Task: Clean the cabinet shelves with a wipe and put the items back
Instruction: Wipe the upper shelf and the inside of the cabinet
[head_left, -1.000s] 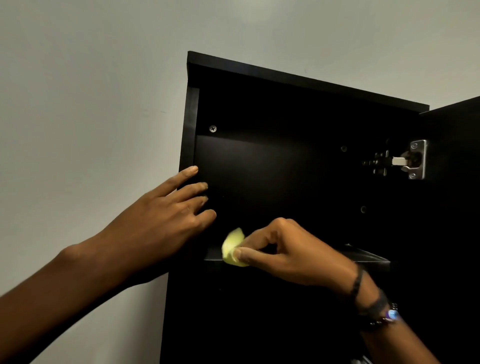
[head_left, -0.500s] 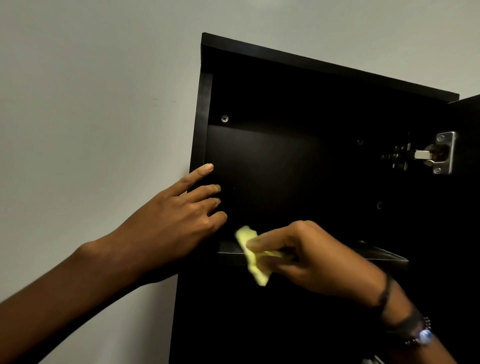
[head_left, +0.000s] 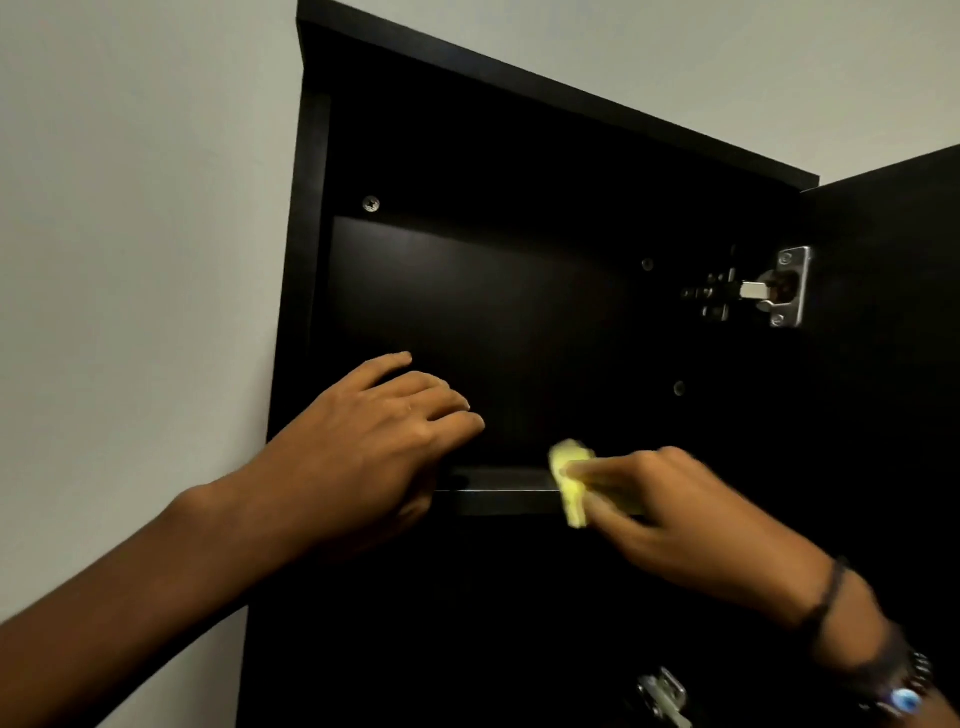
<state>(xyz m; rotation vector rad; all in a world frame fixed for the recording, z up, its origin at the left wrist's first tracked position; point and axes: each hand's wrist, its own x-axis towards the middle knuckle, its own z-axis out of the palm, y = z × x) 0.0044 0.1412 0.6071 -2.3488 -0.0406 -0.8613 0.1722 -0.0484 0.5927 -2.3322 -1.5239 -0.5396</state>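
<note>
Since the earlier frame, the left hand has gone from the left front edge of the cabinet to the inside, and the wipe has slid to the right along the shelf. Now the left hand lies over the left end of the shelf. Its fingers are close together and loosely bent, holding nothing that shows; the thumb is hidden. The right hand, blurred, pinches the yellow wipe and presses it on the front edge of the shelf, near the middle. The door stands open at the right, with a metal hinge on it.
</note>
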